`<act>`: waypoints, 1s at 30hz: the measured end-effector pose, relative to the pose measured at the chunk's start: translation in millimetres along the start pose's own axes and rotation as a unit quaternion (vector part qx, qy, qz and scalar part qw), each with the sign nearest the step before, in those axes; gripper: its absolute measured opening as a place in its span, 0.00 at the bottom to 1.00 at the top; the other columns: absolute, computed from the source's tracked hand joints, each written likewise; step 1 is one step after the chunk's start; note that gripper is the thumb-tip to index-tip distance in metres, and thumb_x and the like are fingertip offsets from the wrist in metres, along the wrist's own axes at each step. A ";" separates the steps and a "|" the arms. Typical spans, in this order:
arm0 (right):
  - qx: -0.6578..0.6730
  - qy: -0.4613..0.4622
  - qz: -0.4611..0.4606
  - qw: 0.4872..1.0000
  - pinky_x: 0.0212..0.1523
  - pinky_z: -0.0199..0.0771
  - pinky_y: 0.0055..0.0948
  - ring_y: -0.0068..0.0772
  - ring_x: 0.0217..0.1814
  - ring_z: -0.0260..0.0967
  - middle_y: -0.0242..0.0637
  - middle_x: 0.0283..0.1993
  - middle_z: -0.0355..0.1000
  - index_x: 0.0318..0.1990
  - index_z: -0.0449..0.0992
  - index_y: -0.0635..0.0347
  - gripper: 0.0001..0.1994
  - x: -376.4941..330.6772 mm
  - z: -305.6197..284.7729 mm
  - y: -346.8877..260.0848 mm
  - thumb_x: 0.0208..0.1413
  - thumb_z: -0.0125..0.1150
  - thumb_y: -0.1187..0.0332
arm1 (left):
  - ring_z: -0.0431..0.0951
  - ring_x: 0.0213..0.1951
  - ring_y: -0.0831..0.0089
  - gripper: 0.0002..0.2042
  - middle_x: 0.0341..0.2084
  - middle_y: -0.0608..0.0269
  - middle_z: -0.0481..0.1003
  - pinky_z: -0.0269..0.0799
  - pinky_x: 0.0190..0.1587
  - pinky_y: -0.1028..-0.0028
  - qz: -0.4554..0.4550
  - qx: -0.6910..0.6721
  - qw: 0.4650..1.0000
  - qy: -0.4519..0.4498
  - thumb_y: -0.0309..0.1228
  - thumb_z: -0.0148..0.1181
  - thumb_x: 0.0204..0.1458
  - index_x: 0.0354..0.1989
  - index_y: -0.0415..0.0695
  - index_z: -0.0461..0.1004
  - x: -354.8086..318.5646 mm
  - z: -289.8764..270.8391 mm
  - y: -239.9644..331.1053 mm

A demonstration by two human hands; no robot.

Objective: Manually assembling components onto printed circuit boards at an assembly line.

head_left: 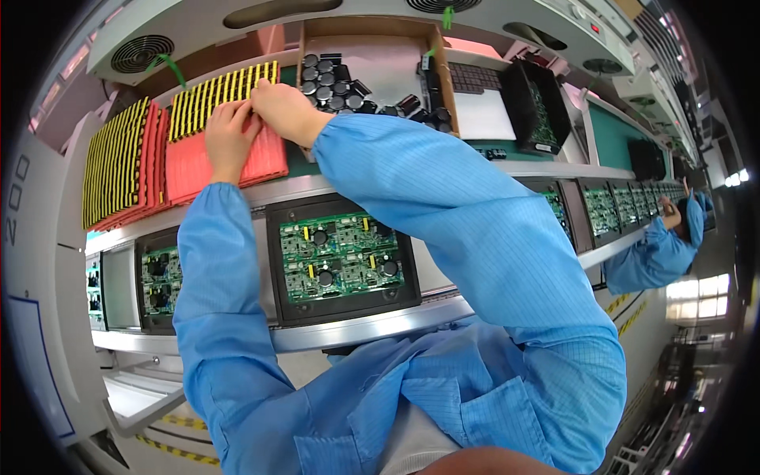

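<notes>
Both my hands are over a pink foam tray [269,158] at the back left, which carries rows of small yellow-and-black parts [190,111] in its far half. My left hand [229,136] comes over the tray's bare near part, its fingertips bunched at the front edge of the rows. Crossing from the right, my right hand [286,112] has its fingers bent down close to the left fingertips. Both look closed in a pinch; whatever lies between the fingers is hidden. A second stack of foam trays [119,170], covered in the same parts, stands to the left.
Below my arms runs a conveyor with green circuit boards [340,257] in black carriers and a metal front rail [372,324]. A cardboard box [380,63] of black cylindrical capacitors [328,79] sits right of the tray. Further right are a black bin [538,103] and a co-worker [657,245].
</notes>
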State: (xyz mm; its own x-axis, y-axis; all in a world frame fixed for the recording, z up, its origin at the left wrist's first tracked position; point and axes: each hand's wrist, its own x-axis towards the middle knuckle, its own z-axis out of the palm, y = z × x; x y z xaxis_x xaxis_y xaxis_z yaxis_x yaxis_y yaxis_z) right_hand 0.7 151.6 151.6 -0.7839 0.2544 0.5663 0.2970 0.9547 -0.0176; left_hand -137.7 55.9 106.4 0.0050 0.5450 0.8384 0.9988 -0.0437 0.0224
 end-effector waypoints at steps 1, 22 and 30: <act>0.021 -0.008 0.011 1.000 0.39 0.84 0.41 0.51 0.40 0.81 0.51 0.41 0.76 0.37 0.80 0.68 0.09 -1.0 2.6 -1.6 0.53 0.61 0.72 | 0.77 0.46 0.63 0.16 0.41 0.66 0.78 0.73 0.49 0.62 -0.011 -0.003 1.000 -0.002 0.31 0.72 0.46 0.45 0.48 0.82 -3.3 -1.6 0.2; 0.058 -0.006 0.335 0.940 0.32 0.63 0.19 0.14 0.29 0.62 0.23 0.26 0.68 0.48 0.81 0.58 0.13 -383.2 -313.9 218.5 0.55 0.70 0.74 | 0.79 0.43 0.65 0.14 0.42 0.59 0.78 0.76 0.47 0.68 -0.017 -0.080 0.996 0.032 0.25 0.71 0.52 0.47 0.44 0.80 -3.2 -14.2 15.9; 0.071 -0.074 0.358 0.928 0.32 0.67 0.24 0.20 0.29 0.63 0.29 0.28 0.70 0.49 0.81 0.58 0.16 -520.7 -319.1 248.6 0.52 0.69 0.78 | 0.80 0.43 0.80 0.13 0.43 0.61 0.81 0.76 0.43 0.80 -0.146 -0.341 0.928 -0.048 0.25 0.68 0.57 0.51 0.40 0.79 92.4 -16.4 202.3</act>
State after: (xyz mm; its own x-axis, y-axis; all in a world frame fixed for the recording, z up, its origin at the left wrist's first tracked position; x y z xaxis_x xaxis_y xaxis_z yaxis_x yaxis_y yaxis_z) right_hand 656.8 207.2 115.2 -0.4837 0.8393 0.2481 0.7036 0.5415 -0.4602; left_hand 64.0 83.8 197.3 -0.2242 0.6871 0.6911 0.6957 -0.3838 0.6072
